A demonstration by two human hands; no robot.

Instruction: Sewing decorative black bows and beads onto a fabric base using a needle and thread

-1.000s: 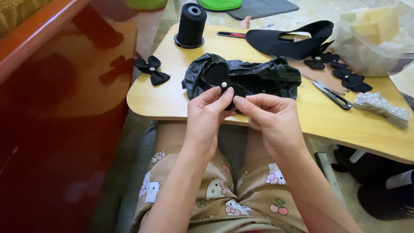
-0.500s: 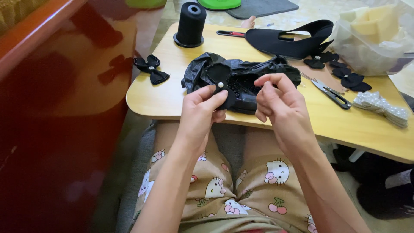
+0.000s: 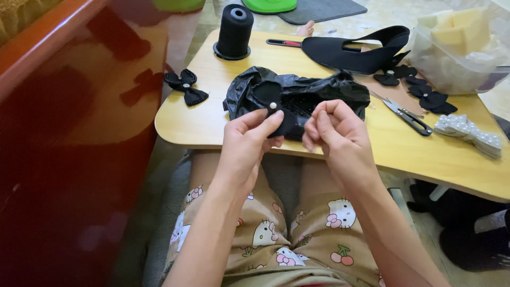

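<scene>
My left hand (image 3: 248, 139) pinches a small black fabric bow piece (image 3: 270, 101) with a white pearl bead at its centre, held just above the table's near edge. My right hand (image 3: 333, 127) is beside it with fingertips pinched together, as if on a needle or thread too fine to make out. Behind both hands lies a crumpled black plastic bag (image 3: 313, 91).
A small wooden table (image 3: 372, 154) holds a black thread spool (image 3: 234, 31), a finished black bow (image 3: 186, 86), a black shoe (image 3: 361, 52), black fabric flowers (image 3: 427, 95), scissors (image 3: 408, 114), a pearl bow (image 3: 467, 133) and a clear bag of foam (image 3: 459, 50). A red cabinet (image 3: 69, 149) stands left.
My right hand has pulled away to the right and up from the bow piece, then settled back lower beside it. My left hand keeps hold of the bow piece.
</scene>
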